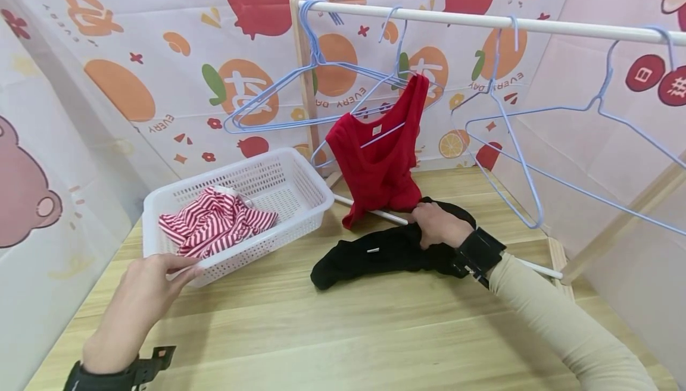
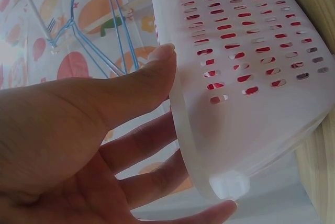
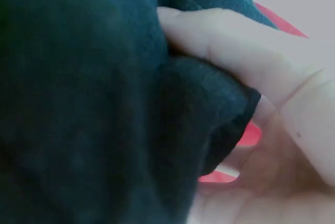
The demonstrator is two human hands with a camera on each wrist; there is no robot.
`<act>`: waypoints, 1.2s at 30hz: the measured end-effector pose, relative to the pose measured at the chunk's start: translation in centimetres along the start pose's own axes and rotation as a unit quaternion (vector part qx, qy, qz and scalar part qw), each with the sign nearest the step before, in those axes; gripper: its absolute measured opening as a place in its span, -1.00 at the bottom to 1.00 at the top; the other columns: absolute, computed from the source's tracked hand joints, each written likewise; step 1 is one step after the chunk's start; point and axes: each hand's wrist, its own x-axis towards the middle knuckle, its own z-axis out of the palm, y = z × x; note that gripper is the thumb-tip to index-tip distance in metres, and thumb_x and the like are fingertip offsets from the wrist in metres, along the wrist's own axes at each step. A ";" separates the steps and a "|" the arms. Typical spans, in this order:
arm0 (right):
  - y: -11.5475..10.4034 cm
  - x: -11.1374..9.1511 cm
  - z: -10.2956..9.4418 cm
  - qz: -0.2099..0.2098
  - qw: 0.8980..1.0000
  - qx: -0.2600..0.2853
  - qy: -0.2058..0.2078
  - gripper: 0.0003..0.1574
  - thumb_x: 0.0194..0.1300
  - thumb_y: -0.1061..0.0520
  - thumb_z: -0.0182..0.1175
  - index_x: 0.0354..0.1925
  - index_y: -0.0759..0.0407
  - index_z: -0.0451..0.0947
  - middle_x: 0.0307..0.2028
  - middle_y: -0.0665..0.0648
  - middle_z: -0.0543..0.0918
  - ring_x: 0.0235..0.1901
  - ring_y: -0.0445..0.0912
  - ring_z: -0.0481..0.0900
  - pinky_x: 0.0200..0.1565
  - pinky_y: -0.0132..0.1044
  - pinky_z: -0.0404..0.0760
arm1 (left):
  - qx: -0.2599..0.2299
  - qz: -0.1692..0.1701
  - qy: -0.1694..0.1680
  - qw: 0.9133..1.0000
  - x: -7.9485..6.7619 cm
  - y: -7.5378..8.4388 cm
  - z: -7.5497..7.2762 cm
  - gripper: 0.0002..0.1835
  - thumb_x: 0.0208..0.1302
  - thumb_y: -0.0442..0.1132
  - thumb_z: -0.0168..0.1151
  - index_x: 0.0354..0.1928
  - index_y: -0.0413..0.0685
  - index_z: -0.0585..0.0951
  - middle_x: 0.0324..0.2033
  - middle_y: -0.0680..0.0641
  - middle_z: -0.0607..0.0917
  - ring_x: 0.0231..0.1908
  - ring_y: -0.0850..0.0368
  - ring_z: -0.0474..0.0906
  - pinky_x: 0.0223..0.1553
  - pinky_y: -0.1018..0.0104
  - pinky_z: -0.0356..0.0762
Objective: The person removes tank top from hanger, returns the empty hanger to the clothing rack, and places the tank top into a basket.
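My left hand (image 1: pixel 147 293) holds the near left corner of a white perforated basket (image 1: pixel 300 224), thumb on one side of the rim and fingers on the other in the left wrist view. Inside the basket lies a crumpled red-and-white striped garment (image 1: pixel 217 221). My right hand (image 1: pixel 439 224) grips a bunched black garment (image 1: pixel 375 254) lying on the table; in the right wrist view the dark cloth (image 3: pixel 104 103) is pinched between thumb and fingers. Just behind it a red sleeveless top (image 1: pixel 377 159) hangs on a blue hanger (image 1: pixel 399 63), its lower edge near the tabletop.
A white rail (image 1: pixel 455 17) on a wooden stand (image 1: pixel 302 52) crosses above the table (image 1: pixel 321 337). Several blue hangers (image 1: pixel 268 90) bunch at its left end; two bare hangers hang at the right. A lower white bar (image 1: pixel 388 217) runs behind the black garment. Printed curtains enclose the back and sides.
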 end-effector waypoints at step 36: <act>0.2 -2.0 -2.9 -0.068 0.987 0.086 0.117 -0.78 -0.11 0.44 0.45 -0.52 0.14 0.76 -0.56 0.00 0.70 -0.47 -0.14 0.42 -0.40 -0.32 0.53 | 0.002 0.009 0.015 1.000 0.0 -0.2 0.2 -0.75 0.26 -0.19 0.47 -0.17 -0.26 0.80 -0.26 -0.42 0.78 -0.43 -0.24 0.66 -0.45 -0.12 0.51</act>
